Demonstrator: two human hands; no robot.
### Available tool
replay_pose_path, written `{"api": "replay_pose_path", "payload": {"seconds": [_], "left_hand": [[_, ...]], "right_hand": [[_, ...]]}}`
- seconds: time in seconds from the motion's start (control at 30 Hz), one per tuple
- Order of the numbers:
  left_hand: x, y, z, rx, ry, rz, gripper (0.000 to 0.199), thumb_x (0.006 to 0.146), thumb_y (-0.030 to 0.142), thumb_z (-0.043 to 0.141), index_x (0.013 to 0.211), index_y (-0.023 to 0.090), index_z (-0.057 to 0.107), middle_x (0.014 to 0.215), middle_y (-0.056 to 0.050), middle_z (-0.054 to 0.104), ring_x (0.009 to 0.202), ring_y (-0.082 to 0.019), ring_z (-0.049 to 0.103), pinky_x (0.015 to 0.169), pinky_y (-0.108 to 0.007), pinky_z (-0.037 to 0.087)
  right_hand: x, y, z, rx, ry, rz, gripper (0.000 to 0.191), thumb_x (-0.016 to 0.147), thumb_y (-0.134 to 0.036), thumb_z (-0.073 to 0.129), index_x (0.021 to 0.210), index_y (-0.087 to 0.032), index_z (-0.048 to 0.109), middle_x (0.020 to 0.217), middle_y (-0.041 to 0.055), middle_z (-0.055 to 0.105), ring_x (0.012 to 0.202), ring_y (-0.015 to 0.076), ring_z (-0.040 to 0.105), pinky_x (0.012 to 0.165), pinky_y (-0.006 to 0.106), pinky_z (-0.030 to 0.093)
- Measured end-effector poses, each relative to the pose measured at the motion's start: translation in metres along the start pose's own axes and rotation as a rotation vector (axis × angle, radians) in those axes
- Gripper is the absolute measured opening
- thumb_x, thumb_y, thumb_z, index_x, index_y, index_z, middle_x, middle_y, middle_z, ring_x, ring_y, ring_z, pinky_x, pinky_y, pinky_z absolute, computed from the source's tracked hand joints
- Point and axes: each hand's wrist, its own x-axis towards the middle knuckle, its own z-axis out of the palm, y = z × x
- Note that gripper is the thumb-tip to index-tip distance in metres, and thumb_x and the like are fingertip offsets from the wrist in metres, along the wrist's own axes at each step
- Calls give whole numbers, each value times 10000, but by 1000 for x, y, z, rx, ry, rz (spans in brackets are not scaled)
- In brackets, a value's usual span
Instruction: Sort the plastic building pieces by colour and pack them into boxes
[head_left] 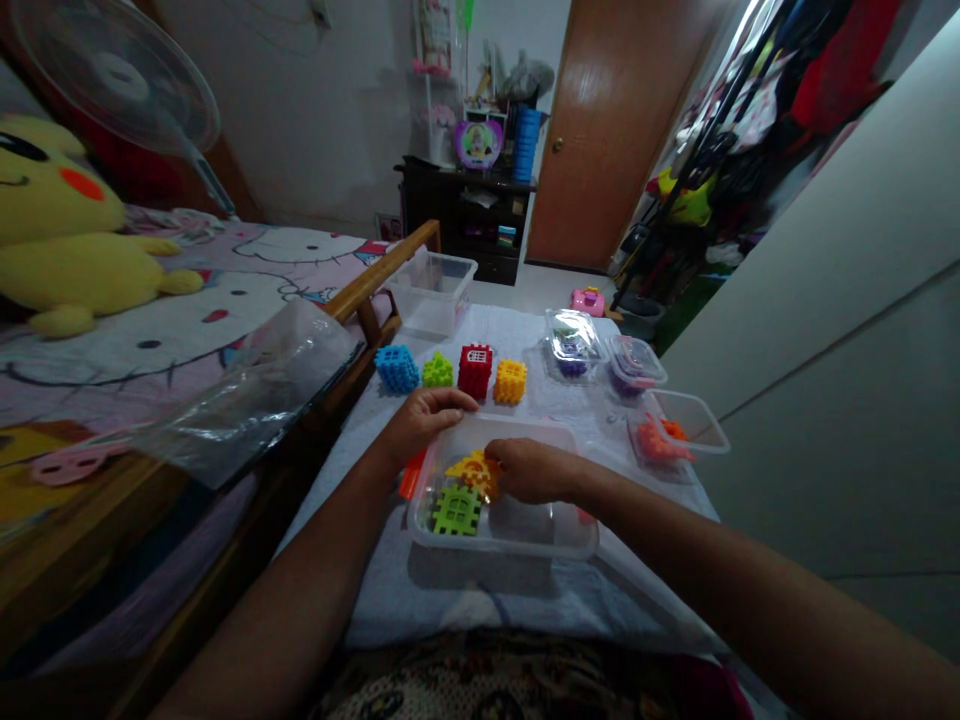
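A clear plastic box sits on the cloth-covered table in front of me. My left hand is at its far left corner, thumb and fingers gripping the rim. Inside the box, my right hand reaches down with its fingertips closed on a yellow building block. Another yellow piece, triangular in outline, lies against it. Nearer me in the box is a green window block. Something flat and orange shows beside the box's left wall.
Behind the box stand stacks of blue, light green, red and yellow blocks. At right are lidded tubs and a tub of orange pieces. An open clear bin stands far left, beside a wooden bed rail.
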Motion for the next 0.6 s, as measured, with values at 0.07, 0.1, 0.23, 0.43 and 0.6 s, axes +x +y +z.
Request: {"api": "replay_pose_path", "payload": {"seconds": [0.07,0.1,0.23,0.43,0.6], "left_hand": [[0,0,0,0,-3,5,231,631,287,699,808,145,749,802,-45,724,714,-175,602,683,-279,445],[0,0,0,0,-3,8,231,632,286,699,808,145,747,804,-46,724,717,-175,603,684,-279,444],[0,1,0,-7,1,9,223,633,284,700,804,150,747,796,-38,723,711,-166,596,677,-272,439],[-1,1,1,-19,-11,5,223,635,289,706,808,154,746,790,-34,721,687,-159,584,654,-266,429],[-1,1,2,-24,-15,0,230,641,295,706,816,151,747,808,-42,724,707,-169,599,671,-274,439]], "right_hand": [[-1,-1,0,-14,6,-12,363,849,-127,501,1182,-91,644,1133,182,707,1021,265,671,740,281,449],[-2,-2,0,-20,7,-9,364,849,-125,500,1182,-90,642,1130,185,707,1020,268,673,735,283,450],[-7,-2,-1,-51,27,32,331,859,-132,489,1140,-84,658,1126,210,703,1018,284,677,740,301,461],[-13,7,4,-17,53,100,411,863,-151,488,1255,-82,592,1149,207,699,1061,285,670,783,321,477],[-11,7,8,35,-2,130,453,853,-171,524,1296,-79,548,1186,215,683,1050,274,670,746,305,469]]}}
